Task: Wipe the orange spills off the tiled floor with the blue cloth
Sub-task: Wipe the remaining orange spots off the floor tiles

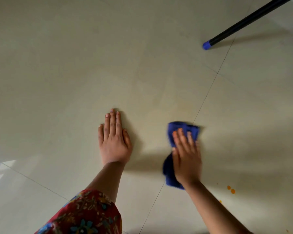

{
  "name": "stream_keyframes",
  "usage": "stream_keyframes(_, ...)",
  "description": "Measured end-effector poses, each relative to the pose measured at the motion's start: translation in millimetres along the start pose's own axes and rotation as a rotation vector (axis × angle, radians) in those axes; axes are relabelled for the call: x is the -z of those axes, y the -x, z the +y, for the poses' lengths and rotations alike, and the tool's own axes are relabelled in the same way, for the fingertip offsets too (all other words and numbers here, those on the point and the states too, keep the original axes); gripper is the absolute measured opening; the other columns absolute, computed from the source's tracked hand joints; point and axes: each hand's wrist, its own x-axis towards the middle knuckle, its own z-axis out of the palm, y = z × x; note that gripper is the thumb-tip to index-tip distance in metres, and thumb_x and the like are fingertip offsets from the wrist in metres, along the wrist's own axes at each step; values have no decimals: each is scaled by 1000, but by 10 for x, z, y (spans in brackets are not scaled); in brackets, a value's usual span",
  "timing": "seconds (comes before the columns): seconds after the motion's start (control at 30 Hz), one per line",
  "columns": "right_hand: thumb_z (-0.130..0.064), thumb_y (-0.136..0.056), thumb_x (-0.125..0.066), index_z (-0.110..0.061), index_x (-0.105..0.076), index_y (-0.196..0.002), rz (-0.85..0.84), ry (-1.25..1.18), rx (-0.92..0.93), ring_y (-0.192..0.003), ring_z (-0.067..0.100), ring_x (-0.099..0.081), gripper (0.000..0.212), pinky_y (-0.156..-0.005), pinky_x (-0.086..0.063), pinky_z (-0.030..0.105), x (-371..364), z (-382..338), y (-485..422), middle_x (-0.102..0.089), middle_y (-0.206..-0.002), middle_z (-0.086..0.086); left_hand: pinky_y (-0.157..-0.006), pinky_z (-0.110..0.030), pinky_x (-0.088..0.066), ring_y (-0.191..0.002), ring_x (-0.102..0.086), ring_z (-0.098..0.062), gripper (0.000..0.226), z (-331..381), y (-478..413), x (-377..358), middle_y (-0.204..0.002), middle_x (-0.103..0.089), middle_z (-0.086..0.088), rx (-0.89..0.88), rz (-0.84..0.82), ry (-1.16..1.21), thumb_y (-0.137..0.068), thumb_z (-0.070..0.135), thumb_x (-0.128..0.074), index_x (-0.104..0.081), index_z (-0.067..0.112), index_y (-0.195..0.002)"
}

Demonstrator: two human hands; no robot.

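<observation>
Right hand (187, 159) is flat, fingers straight, pressing the blue cloth (170, 173) just left of the orange spills (231, 189), left hand (113, 141) spread open bracing well left, so I'd sweep right, pressing evenly.

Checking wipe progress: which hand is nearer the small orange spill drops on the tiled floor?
Right. The right hand, pressing the crumpled blue cloth, lies just left of the orange drops; the left hand rests flat farther left.

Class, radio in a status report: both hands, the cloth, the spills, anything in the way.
Left hand flat on tiled floor, holding nothing. Right hand pressing blue cloth. Orange spills remain, right of cloth. Black pole far off, not blocking.
</observation>
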Motion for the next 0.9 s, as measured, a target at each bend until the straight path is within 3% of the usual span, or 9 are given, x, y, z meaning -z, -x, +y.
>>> stream_keyframes(0.1,-35,-98,-27,-19,-37,-149,106,-24,-399,-146,27,-27,54,-116,-23,48,44,142,-515,-31,-157,0,-120,-37,-8,-149,-8,-15,60,15,1,1,-162,-9,1,4,8,1,-95,27,-24,-16,16,-154)
stream_keyframes(0.17,-38,-96,-24,-22,-33,-151,97,-65,-464,-147,27,-23,58,-118,-18,48,40,-19,-1025,-28,-159,-1,-120,-37,-8,-149,-9,-15,61,15,-3,2,-162,-10,1,4,10,4,-95,27,-24,-17,16,-154)
stream_keyframes(0.27,-38,-96,-23,-24,-33,-151,68,-42,-225,-148,24,-23,58,-119,-17,46,-4,-474,-1295,-27,-159,-4,-119,-36,-8,-149,-11,-17,61,16,-25,7,-162,-12,0,0,11,6,-95,28,-25,-19,15,-154)
stream_keyframes(0.4,-35,-100,-35,-27,-35,-150,8,14,208,-148,19,-23,51,-118,-23,44,-9,-461,-454,-29,-158,-7,-120,-36,-8,-149,-12,-16,60,13,23,7,-162,-13,0,2,3,6,-95,28,-25,-20,15,-153)
stream_keyframes(0.53,-38,-98,-31,-27,-38,-149,37,40,-91,-146,22,-27,53,-115,-28,50,73,79,-747,-31,-157,-6,-121,-37,-8,-149,-8,-15,60,2,9,17,-162,-9,1,-5,-7,10,-96,28,-23,-16,15,-154)
stream_keyframes(0.63,-42,-95,-23,-29,-34,-150,56,6,-261,-147,24,-23,57,-118,-20,50,81,-167,-1490,-29,-158,-8,-121,-37,-8,-149,-9,-15,60,10,-15,5,-162,-10,1,-6,-3,15,-96,27,-26,-18,15,-154)
stream_keyframes(0.77,-40,-96,-27,-32,-33,-150,9,14,73,-148,22,-22,55,-119,-18,47,-43,-873,-1541,-28,-158,-10,-119,-38,-12,-149,-12,-15,60,8,-22,-8,-161,-14,0,-6,16,21,-95,26,-27,-22,13,-153)
stream_keyframes(0.83,-38,-99,-33,-32,-34,-150,-20,33,282,-148,19,-21,51,-120,-16,44,-56,-845,-1174,-27,-158,-11,-120,-38,-12,-149,-12,-15,60,1,-17,-4,-161,-13,0,-6,6,20,-94,27,-26,-22,13,-153)
stream_keyframes(0.9,-39,-99,-35,-33,-33,-150,-23,21,295,-148,17,-21,52,-120,-16,44,-9,-545,-1041,-27,-158,-13,-120,-38,-11,-149,-12,-15,60,2,-16,-2,-161,-14,0,-3,12,16,-95,26,-27,-22,13,-153)
